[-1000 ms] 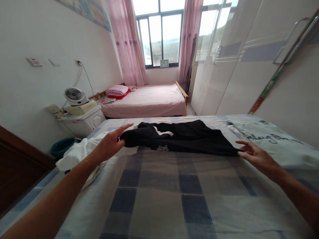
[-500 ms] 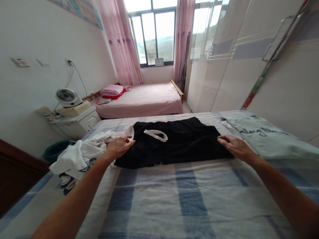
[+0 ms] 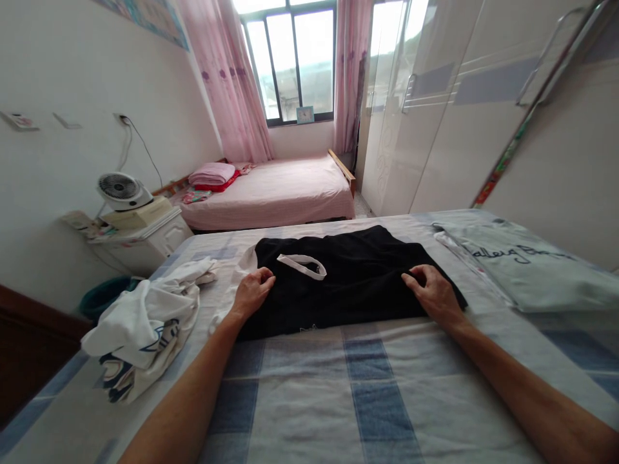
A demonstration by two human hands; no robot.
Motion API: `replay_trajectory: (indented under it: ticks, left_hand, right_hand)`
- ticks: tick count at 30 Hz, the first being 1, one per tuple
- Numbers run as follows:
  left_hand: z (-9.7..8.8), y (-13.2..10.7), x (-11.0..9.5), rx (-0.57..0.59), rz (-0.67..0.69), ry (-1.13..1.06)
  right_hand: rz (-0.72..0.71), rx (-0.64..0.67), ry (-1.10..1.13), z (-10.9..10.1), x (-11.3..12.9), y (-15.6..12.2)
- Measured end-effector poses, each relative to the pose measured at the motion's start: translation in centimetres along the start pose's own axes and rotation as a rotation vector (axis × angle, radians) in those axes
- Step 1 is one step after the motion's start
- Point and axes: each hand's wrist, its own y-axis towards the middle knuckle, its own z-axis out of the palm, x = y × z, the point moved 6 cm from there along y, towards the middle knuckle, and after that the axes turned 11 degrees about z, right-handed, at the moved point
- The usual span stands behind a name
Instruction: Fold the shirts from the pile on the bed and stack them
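Garment (image 3: 355,293), black with 1 white band (image 3: 300,269), lies spread on our checked bedsheet (image 3: 309,399); our left hand (image 3: 254,291) and right hand (image 3: 432,293) are over its 2 ends, fingers curled nearly closed, whether pinching fabric we cannot tell

two hands (image 3: 254,294) (image 3: 435,293), one black garment (image 3: 351,287), two beds (image 3: 300,399) (image 3: 300,183)
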Motion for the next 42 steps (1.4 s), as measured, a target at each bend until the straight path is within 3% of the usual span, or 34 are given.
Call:
replay_trajectory:
  ticks: [5, 10, 12, 16, 20, 23, 25, 27, 30, 34, 42]
  left_hand:
    - [-1.0, 0.1, 1.1, -0.242, -0.067, -0.143]
    - [-0.2, 0.1, 2.3, -0.233, -0.16, -0.255]
    - [0.2, 0.2, 2.0, -0.191, -0.105, -0.255]
    - [0.7, 0.1, 1.2, -0.098, -0.016, -0.04]
    - [-0.3, -0.4, 0.6, -0.186, -0.052, 0.132]
    - [-1.4, -0.7, -2.8, -0.291, 0.195, 0.248]
    - [-1.2, -0.8, -6.1, -0.248, 0.441, 0.187]
    - [0.1, -0.8, -9.1, -0.103, 0.64, 0.058]
    - [2.6, -0.2, -11.8, 0.114, 0.784, 0.011]
    - [4.9, 1.2, -11.8, 0.228, 0.773, 0.084]
    - [5.2, 0.9, -10.7, 0.124, 0.74, 0.096]
  right_hand:
    - [0.024, 0.004, 0.033, -0.3, -0.3, 0.2]
    - [0.049, 0.002, 0.052, -0.5, -0.3, 0.1]
    - [0.042, 0.027, 0.052, -0.5, 0.0, 0.0]
    - [-0.008, 0.042, 0.048, -0.4, 0.5, -0.1]
    - [0.0, 0.033, 0.055, -0.3, 0.2, 0.0]
    - [-0.008, 0.034, 0.065, -0.2, 0.1, 0.0]
    - [-0.02, 0.05, 0.065, -0.1, 0.1, 0.0]
    - [-0.031, 0.068, 0.065, -0.1, 0.2, -0.1]
    - [-0.024, 0.069, 0.095, -0.2, 0.2, -0.1]
    - [0.013, 0.04, 0.182, -0.9, 0.1, -0.1]
    - [0.069, 0.042, 0.194, -1.7, 0.5, -0.6]
